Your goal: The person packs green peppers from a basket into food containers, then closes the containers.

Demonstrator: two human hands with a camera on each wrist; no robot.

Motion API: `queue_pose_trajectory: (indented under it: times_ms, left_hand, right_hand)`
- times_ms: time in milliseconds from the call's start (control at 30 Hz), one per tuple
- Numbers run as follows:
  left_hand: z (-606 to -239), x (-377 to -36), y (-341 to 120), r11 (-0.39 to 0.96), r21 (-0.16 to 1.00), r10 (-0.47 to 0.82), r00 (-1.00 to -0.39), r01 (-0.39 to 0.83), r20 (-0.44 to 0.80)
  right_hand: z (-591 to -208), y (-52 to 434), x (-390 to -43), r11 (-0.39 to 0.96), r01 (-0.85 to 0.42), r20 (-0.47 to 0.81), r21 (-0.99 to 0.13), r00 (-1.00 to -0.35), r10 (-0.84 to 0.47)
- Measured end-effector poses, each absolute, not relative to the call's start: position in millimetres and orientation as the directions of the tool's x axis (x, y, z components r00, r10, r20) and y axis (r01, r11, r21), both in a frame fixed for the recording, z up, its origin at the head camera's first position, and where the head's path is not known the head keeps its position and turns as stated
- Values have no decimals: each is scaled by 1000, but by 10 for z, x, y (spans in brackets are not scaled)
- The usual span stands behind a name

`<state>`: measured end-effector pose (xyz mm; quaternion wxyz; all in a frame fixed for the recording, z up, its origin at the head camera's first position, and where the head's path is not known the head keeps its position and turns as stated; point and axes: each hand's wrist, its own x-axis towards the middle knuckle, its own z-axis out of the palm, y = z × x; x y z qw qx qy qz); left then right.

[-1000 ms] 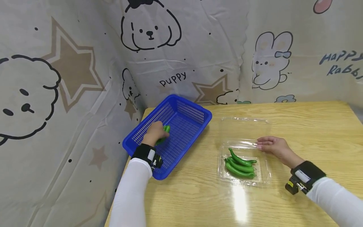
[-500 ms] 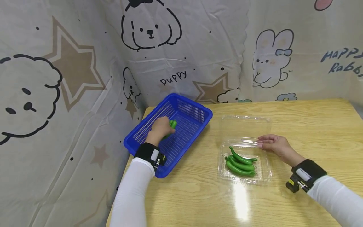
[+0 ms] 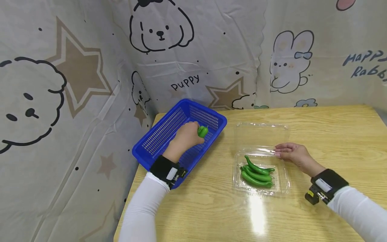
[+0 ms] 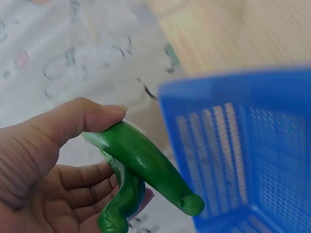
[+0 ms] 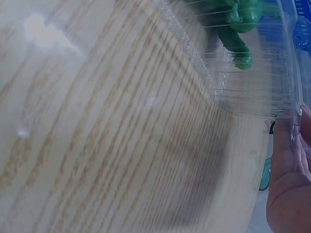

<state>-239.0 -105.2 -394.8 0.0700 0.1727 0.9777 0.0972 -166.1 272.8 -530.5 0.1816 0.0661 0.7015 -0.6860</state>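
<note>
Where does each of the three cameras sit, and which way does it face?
Head: worn high, facing forward and down at the table, blue basket and clear tray; both white-sleeved arms show.
Left wrist: beside the left hand, facing its fingers, which hold green peppers next to the basket.
Right wrist: low over the wood, facing the tray wall; the right hand shows at the edge.
Head and left wrist both show the held peppers and basket.

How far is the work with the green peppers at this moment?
Done: the clear box lies open on the table, its lid folded back. In hand: the left hand grips green peppers above the blue basket, while the right hand rests on the box's far edge. Left: several peppers still lie in the box. No peppers show on the basket's visible floor.
</note>
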Motion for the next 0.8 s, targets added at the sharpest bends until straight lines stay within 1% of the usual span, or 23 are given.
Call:
queue_pose_trajectory:
  times_ms: [300,667,800]
  left_hand:
    - [-3916,-2087,-643,865,201,490,-862,461,-133]
    - [-4136,-1871,-152,795,141,607,-766,590,-213]
    - [-4232,-1801,3,771,147,635,-731,619,-252]
  right_hand:
    - [-5282,2711,-1660,62,345,-350,-937,-924,-154]
    - [-5298,2711,-1676,29,337,-337,-941,-927,-164]
    - [-5315,2706,-1674,19,345,-343,-938,-924,-167]
